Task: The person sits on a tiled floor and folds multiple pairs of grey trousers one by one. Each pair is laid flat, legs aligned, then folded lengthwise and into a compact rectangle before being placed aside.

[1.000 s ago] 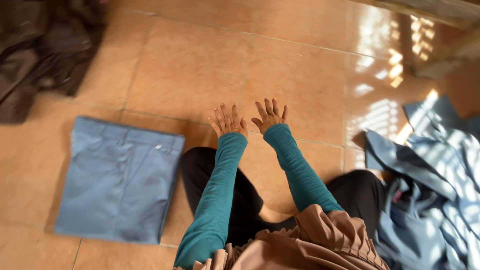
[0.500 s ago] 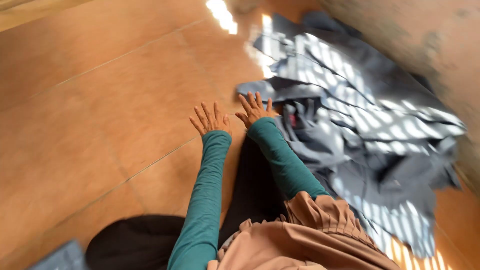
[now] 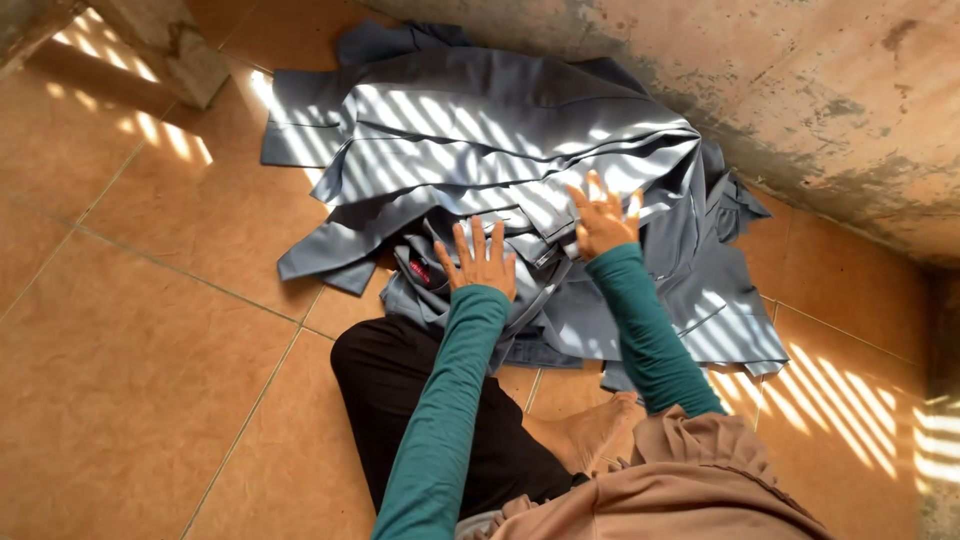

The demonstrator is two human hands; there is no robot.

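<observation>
**Hands spread over a heap of grey-blue garments**

Left hand (image 3: pixel 480 260) reaches out with fingers spread and flat, hovering at or lightly touching the near edge of the pile of grey-blue garments (image 3: pixel 500 150); the right hand (image 3: pixel 603 222) is likewise splayed, a little further into the pile, and grips nothing; whether either palm actually presses the cloth cannot be told from this angle.

The pile lies on the orange tiled floor (image 3: pixel 140 340), pushed against the rough concrete wall (image 3: pixel 800 90) on its far side; the person's black-clad knee (image 3: pixel 400 390) and bare foot (image 3: pixel 590 435) sit just on the near side of it.

Risks, as a judgement: the garments are layered and tangled, so pulling one piece could drag its neighbours along and tumble the heap; cloth touching the wall may pick up dust; striped sunlight across the fabric hides seams and edges, so a hand may catch the wrong layer.

One small dark red label (image 3: pixel 419 271) shows at the pile's near edge, just left of the left hand; rectangular, its print too small to tell; no packages or signs are visible.
</observation>
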